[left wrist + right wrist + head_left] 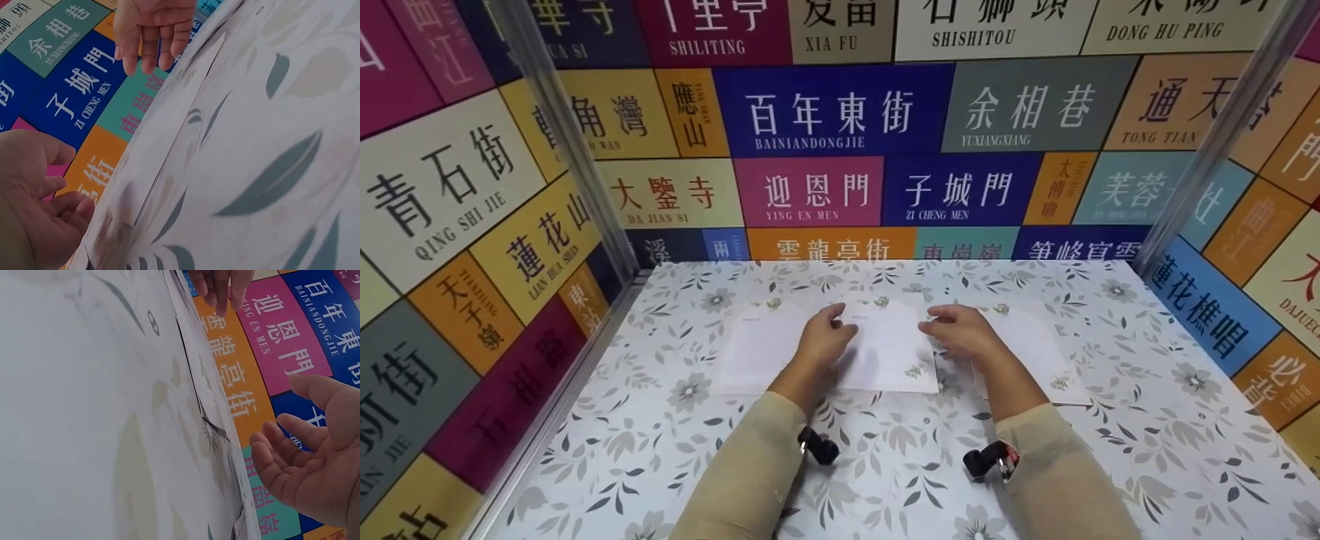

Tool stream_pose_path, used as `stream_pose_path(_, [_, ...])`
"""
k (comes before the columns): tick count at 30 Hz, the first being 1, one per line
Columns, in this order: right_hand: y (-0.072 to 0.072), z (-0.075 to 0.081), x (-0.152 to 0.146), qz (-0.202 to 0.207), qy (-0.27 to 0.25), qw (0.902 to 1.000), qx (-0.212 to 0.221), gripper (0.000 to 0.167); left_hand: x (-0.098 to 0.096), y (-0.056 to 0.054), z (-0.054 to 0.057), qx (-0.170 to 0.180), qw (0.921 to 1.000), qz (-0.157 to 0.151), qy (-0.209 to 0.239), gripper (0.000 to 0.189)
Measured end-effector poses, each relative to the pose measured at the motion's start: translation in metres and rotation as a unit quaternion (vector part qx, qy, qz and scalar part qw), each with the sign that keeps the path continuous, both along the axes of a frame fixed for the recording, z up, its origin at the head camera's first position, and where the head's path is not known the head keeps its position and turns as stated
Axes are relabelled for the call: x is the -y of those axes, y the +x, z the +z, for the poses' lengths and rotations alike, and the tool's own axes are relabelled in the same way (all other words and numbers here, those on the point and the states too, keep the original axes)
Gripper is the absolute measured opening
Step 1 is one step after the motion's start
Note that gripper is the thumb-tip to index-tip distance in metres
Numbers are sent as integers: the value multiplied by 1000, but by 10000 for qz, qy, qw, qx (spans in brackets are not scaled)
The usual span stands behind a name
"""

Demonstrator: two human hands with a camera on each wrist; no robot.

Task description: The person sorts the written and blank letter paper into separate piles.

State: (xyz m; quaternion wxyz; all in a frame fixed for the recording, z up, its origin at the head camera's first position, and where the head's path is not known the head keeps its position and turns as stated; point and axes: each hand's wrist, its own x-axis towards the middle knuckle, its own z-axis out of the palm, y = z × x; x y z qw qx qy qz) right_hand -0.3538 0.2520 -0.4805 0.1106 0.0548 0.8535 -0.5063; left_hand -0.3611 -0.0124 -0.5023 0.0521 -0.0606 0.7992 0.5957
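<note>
Three pale sheets of paper with small printed flowers lie in a row on the table in the head view: a left sheet [756, 352], a middle sheet [889, 364] and a right sheet [1030, 341]. Over the left side of the middle sheet is my left hand [823, 339], its fingers loosely bent and holding nothing. My right hand [966, 331] hovers near that sheet's right edge, partly covering the right sheet, also with nothing in it. The right wrist view shows the right hand [312, 455] with relaxed, curved fingers, apart from the paper.
A white cloth [885, 465] with grey leaves and flowers covers the table. Behind stands a wall [832, 109] of coloured panels with Chinese lettering. Metal posts [577, 150] rise at the table's far corners. A small black device [819, 448] sits at each wrist.
</note>
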Motion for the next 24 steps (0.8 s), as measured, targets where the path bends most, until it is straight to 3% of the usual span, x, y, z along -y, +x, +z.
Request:
stream_pose_path(5, [3,-1,1,245,211,9993,-181,70,3,-1,-3,18,9998,-106,-163,64])
stream_pose_path(8, [6,-4,-1,592,555,9963,-294,74,6,0,-3,-75,9951,-680,-713,69])
stream_pose_path(10, [7,-6,-3,933,932,9904,-406,79,8,2,-4,-205,9830,-1274,-1306,77])
stream_pose_path(13, [10,-8,-5,1529,1444,9762,-534,87,12,6,-4,-451,9524,-2116,-2149,91])
stream_pose_path(15, [12,-9,-5,1847,1685,9669,-506,92,13,9,-4,-370,9371,-2471,-2437,100])
stream_pose_path(20, [15,-9,-4,2244,2060,9522,-222,97,14,14,-7,-331,9065,-2911,-3039,109])
stream_pose_path(24, [17,-10,-3,2277,2196,9487,48,96,14,15,-8,-404,8910,-3052,-3336,105])
